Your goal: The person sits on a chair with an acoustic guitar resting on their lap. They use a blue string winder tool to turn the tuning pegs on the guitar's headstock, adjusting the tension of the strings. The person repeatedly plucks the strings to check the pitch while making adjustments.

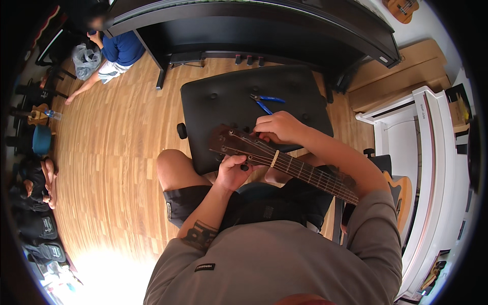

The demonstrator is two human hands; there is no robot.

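Observation:
A dark guitar lies across my lap, its headstock pointing left over a black padded bench. My left hand is closed at the near edge of the headstock, thumb and fingers around a tuning peg. At the headstock's far edge, my right hand has its fingers curled in beside the pegs. What those fingers grip is hidden. Beyond my right hand, blue-handled pliers rest on the bench with their handles spread.
A black piano with pedals stands ahead, and a white piano is on the right. Cardboard boxes lean at the back right. Another person sits at the far left by a plastic bag. Bags line the left.

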